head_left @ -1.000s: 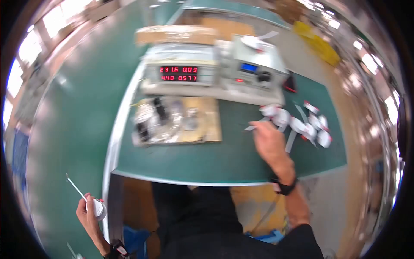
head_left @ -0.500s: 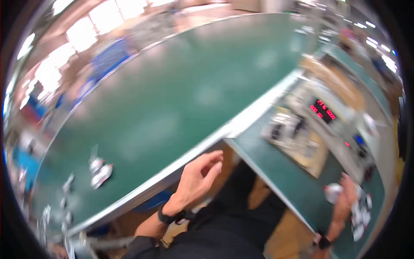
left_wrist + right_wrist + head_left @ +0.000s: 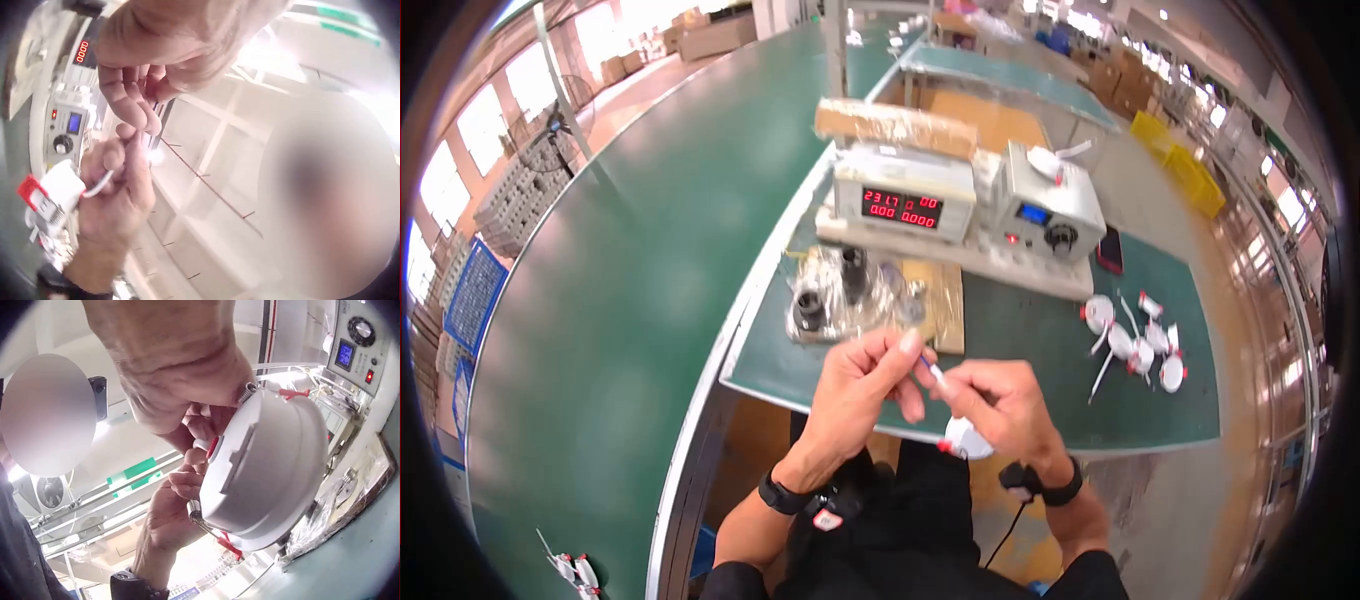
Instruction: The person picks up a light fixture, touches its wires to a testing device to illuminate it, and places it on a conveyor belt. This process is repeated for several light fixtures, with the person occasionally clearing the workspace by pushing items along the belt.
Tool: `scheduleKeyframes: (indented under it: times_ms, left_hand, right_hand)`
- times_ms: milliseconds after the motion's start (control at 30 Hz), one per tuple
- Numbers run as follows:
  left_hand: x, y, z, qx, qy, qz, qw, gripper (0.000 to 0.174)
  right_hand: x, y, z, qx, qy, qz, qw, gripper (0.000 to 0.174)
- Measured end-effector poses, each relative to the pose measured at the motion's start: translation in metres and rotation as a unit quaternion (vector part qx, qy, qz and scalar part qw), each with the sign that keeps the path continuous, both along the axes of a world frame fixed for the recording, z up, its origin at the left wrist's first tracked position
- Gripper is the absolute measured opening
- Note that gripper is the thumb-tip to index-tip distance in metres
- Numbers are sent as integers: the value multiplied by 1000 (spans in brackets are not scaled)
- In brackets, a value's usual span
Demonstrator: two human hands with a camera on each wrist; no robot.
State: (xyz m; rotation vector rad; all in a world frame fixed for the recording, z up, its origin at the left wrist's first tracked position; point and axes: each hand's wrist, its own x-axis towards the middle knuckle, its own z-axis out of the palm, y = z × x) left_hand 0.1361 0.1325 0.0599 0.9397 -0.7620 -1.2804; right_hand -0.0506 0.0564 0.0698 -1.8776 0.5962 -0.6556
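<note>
A white round downlight with red-tipped spring clips hangs by its white cable under my right hand. The right fingers grip that cable close to its end. At the cable's tip, where a bit of blue wire shows, my left hand pinches with thumb and fingers. Both hands meet in front of my body, over the near table edge. In the right wrist view the downlight's body hides part of the hands. The left wrist view shows the white cable running into the right fist.
Several more downlights lie on the table's right side. A meter and a grey box with a dial stand at the back. Bagged dark parts lie on a board. Further downlights rest on the left bench.
The left hand let go of a downlight on the left bench and came back to the middle. My right hand took a downlight from the right-hand group and brought it to the left hand.
</note>
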Motion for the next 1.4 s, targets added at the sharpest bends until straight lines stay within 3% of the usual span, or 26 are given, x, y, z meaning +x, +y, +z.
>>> scheduleKeyframes:
  times_ms: [133,200,333,400,467,533,600,767,800,867,900,1067,1400]
  left_hand:
    - [8,-11,-20,6,227,-76,971,26]
    - [9,-13,-15,9,255,-87,963,26]
    - [5,-7,-28,56,288,-77,953,22]
    - [-6,-9,-33,13,98,22,995,24]
    - [-20,-12,-39,-32,-149,133,979,26]
    - [-23,-13,-43,-49,-149,116,981,30]
    - [-25,-18,-45,-71,-54,88,992,34]
    - [-31,-20,-93,46,-63,-145,986,49]
    - [-30,-21,-94,72,9,-157,985,51]
    - [-32,-24,-97,124,156,-180,963,56]
    - [-32,-28,-102,117,169,-160,965,63]
    - [-23,-49,-105,155,132,-164,965,55]
    - [-11,-67,-106,179,160,-207,948,49]
  right_hand:
    - [12,-7,-7,4,-45,-4,999,17]
    - [17,-4,-6,70,-43,-16,996,19]
    - [21,-5,-14,42,-43,-35,998,20]
    - [20,-5,-16,54,-39,-45,997,21]
    - [20,-10,-21,82,-22,-55,995,22]
    - [23,-19,-30,41,-73,-58,995,24]
    - [27,-15,-19,114,-44,-93,988,28]
    - [35,-49,-52,201,-59,-97,973,29]
    - [39,-57,-64,206,-54,-91,973,29]
    - [45,-70,-79,196,-13,-104,975,29]
    - [47,-77,-84,193,5,-109,975,29]
    - [59,-100,-103,210,69,-112,969,33]
    - [69,-113,-111,186,88,-123,971,34]
